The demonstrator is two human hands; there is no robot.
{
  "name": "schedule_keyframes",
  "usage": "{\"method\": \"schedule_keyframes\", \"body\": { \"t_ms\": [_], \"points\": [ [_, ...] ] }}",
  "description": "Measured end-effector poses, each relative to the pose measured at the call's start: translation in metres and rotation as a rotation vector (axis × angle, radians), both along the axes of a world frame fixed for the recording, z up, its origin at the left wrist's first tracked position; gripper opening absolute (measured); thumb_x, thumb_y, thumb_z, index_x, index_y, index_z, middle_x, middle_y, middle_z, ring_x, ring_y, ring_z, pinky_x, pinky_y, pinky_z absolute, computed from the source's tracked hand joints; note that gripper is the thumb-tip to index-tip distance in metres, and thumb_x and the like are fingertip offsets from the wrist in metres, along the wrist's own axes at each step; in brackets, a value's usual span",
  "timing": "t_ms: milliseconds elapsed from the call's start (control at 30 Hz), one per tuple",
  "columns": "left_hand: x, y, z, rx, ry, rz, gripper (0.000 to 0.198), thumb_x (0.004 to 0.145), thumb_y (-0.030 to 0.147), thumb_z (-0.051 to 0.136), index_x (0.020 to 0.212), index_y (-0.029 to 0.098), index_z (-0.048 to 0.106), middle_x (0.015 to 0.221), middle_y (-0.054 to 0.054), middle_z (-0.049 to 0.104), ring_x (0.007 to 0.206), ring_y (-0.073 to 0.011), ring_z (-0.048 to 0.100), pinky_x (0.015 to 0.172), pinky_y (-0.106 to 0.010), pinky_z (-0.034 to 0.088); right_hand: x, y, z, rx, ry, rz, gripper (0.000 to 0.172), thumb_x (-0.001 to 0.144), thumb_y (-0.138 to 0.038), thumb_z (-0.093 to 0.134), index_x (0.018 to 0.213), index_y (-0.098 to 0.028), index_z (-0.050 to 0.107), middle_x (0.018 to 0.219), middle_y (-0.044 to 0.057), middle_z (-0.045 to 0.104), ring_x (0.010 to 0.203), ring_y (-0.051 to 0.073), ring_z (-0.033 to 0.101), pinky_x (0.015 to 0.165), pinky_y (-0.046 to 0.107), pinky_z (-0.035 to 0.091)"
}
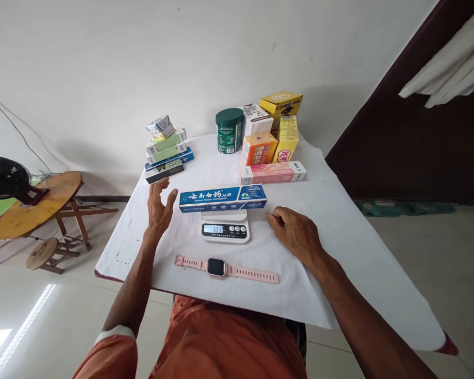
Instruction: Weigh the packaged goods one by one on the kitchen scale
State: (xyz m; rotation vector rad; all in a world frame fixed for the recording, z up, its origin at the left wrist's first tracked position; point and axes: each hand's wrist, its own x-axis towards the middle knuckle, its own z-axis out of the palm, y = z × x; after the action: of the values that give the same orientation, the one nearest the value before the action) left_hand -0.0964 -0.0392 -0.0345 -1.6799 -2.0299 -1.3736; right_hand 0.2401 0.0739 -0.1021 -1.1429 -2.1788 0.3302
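A blue toothpaste box lies crosswise on a small white kitchen scale, whose display appears to read 303. To the left of the box, my left hand is raised with its thumb and fingers apart, holding nothing. My right hand rests on the table to the right of the scale, its fingers curled in, and nothing shows in it. Neither hand touches the toothpaste box. In front of the scale a pink smartwatch is laid out flat with its strap spread.
Behind my left hand is a stack of small boxes. At the back right stand a green canister, an orange box, yellow boxes and a pink box. A fan sits on a wooden table at left.
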Motion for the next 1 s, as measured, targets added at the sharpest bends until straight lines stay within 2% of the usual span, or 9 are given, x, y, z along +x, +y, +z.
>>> {"method": "schedule_keyframes", "body": {
  "t_ms": [167, 333, 467, 600, 767, 900, 1000],
  "points": [
    [0.015, 0.002, 0.010, -0.102, 0.099, -0.104, 0.050, 0.099, 0.056, 0.060, 0.138, 0.025, 0.053, 0.130, -0.012, 0.063, 0.122, -0.0277, 0.060, 0.105, -0.048, 0.048, -0.001, -0.002, 0.002, -0.019, -0.013, -0.011, 0.034, 0.093, -0.041, 0.045, 0.067, -0.025, 0.029, 0.060, 0.000, 0.050, 0.055, 0.015, 0.040, 0.057, 0.030, 0.028],
    [0.040, 0.017, 0.021, -0.294, 0.337, -0.293, 0.066, 0.094, 0.056, 0.067, 0.147, 0.023, 0.046, 0.142, -0.016, 0.056, 0.135, -0.0332, 0.051, 0.114, -0.053, 0.038, 0.000, -0.003, 0.002, -0.025, -0.033, -0.017, 0.034, 0.093, -0.042, 0.045, 0.067, -0.025, 0.030, 0.061, 0.000, 0.050, 0.056, 0.015, 0.041, 0.058, 0.030, 0.029],
    [0.053, 0.033, 0.022, -0.503, 0.446, -0.398, 0.059, 0.095, 0.048, 0.068, 0.143, 0.018, 0.049, 0.134, -0.016, 0.062, 0.128, -0.0325, 0.055, 0.113, -0.051, 0.036, 0.002, -0.002, 0.001, -0.009, -0.033, -0.003, 0.035, 0.093, -0.045, 0.044, 0.066, -0.026, 0.032, 0.061, 0.001, 0.051, 0.055, 0.016, 0.042, 0.057, 0.031, 0.029],
    [0.052, 0.035, 0.024, -0.592, 0.417, -0.377, 0.049, 0.096, 0.042, 0.068, 0.137, 0.020, 0.052, 0.128, -0.013, 0.064, 0.117, -0.0291, 0.059, 0.101, -0.044, 0.044, 0.005, -0.003, 0.002, 0.012, -0.037, 0.044, 0.037, 0.093, -0.050, 0.042, 0.066, -0.026, 0.036, 0.059, 0.002, 0.052, 0.052, 0.017, 0.044, 0.055, 0.031, 0.031],
    [0.020, 0.018, 0.032, -0.529, 0.332, -0.246, 0.047, 0.097, 0.041, 0.067, 0.137, 0.022, 0.052, 0.130, -0.011, 0.063, 0.119, -0.0278, 0.058, 0.100, -0.043, 0.043, 0.007, -0.001, 0.001, -0.011, -0.045, 0.038, 0.043, 0.093, -0.058, 0.040, 0.064, -0.027, 0.039, 0.059, 0.004, 0.056, 0.049, 0.019, 0.044, 0.051, 0.033, 0.031],
    [-0.028, 0.003, 0.036, -0.500, 0.292, -0.055, 0.047, 0.096, 0.040, 0.067, 0.138, 0.024, 0.052, 0.133, -0.011, 0.061, 0.125, -0.0292, 0.056, 0.102, -0.043, 0.041, 0.004, -0.001, 0.000, -0.035, -0.050, 0.016, 0.050, 0.093, -0.067, 0.037, 0.063, -0.027, 0.039, 0.058, 0.004, 0.056, 0.048, 0.019, 0.043, 0.051, 0.032, 0.031],
    [-0.065, 0.004, 0.028, -0.559, 0.287, 0.058, 0.047, 0.094, 0.038, 0.070, 0.136, 0.026, 0.054, 0.133, -0.010, 0.060, 0.126, -0.0308, 0.054, 0.105, -0.045, 0.040, 0.002, -0.002, 0.002, -0.035, -0.059, 0.011, 0.051, 0.094, -0.067, 0.035, 0.063, -0.026, 0.038, 0.058, 0.003, 0.054, 0.050, 0.017, 0.042, 0.052, 0.030, 0.029]
  ]
}}
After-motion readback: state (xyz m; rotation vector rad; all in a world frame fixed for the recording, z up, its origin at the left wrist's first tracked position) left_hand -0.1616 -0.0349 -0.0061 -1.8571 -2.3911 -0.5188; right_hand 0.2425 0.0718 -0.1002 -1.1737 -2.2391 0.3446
